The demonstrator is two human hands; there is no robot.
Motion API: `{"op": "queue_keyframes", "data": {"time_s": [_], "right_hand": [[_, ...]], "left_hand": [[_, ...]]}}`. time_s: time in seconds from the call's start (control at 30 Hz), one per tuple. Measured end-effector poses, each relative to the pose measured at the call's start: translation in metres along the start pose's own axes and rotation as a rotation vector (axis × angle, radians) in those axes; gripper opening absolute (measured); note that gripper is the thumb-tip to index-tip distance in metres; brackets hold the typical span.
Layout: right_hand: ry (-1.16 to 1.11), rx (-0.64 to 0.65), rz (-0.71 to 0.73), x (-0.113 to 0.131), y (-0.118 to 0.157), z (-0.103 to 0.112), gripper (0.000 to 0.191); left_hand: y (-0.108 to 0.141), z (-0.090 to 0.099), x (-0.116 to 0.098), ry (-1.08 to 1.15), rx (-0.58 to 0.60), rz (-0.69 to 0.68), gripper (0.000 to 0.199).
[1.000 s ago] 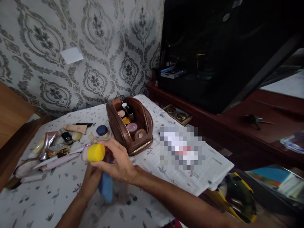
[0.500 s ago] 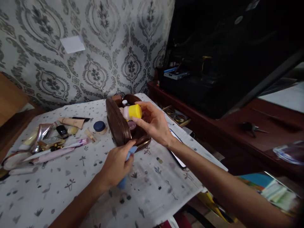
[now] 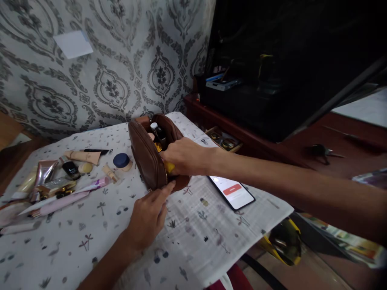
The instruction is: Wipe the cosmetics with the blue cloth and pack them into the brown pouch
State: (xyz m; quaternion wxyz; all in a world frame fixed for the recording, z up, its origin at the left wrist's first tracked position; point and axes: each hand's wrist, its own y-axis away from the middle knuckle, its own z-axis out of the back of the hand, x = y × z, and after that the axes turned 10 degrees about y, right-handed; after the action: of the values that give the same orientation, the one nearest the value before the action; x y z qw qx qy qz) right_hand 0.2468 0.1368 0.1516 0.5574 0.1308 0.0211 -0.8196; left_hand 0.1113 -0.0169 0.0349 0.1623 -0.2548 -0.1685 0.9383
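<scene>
A brown bag (image 3: 148,159) stands unzipped on the patterned cloth (image 3: 121,249), with a white-capped dark bottle (image 3: 157,132) and other items inside. My right hand (image 3: 181,157) reaches into the bag, closed around the yellow-capped jar (image 3: 169,167), of which only a bit of yellow shows. At the bag's near edge is my left hand (image 3: 151,215), its fingers together and touching the rim. Whether it holds the blue cloth cannot be seen.
Tubes, bottles and a blue-lidded jar (image 3: 122,161) lie left of the bag. A lit phone (image 3: 234,193) rests to the right. Beyond it are a small tray with glasses (image 3: 225,141), a large black screen (image 3: 287,72) and keys (image 3: 320,152).
My right hand has lowered the yellow-capped jar into the bag. The blue cloth at my left hand no longer shows. More of the phone is visible, and the view has shifted slightly.
</scene>
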Motion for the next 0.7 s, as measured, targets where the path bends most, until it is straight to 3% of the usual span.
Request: {"op": "queue_keyframes", "data": {"time_s": [0.23,0.53,0.6,0.7], "right_hand": [[0.113,0.052,0.031,0.010,-0.012,-0.004,0.018],[0.135,0.098,0.028,0.009,-0.013,-0.001,0.022],[0.123,0.127,0.021,0.008,-0.012,0.005,0.022],[0.065,0.161,-0.007,0.007,-0.007,0.016,0.028]], "left_hand": [[0.001,0.000,0.002,0.036,-0.003,-0.054,0.056],[0.004,-0.005,0.005,0.051,0.020,-0.015,0.062],[0.004,-0.002,0.003,-0.012,0.044,-0.015,0.062],[-0.002,0.009,-0.006,-0.288,0.120,0.042,0.065]]}}
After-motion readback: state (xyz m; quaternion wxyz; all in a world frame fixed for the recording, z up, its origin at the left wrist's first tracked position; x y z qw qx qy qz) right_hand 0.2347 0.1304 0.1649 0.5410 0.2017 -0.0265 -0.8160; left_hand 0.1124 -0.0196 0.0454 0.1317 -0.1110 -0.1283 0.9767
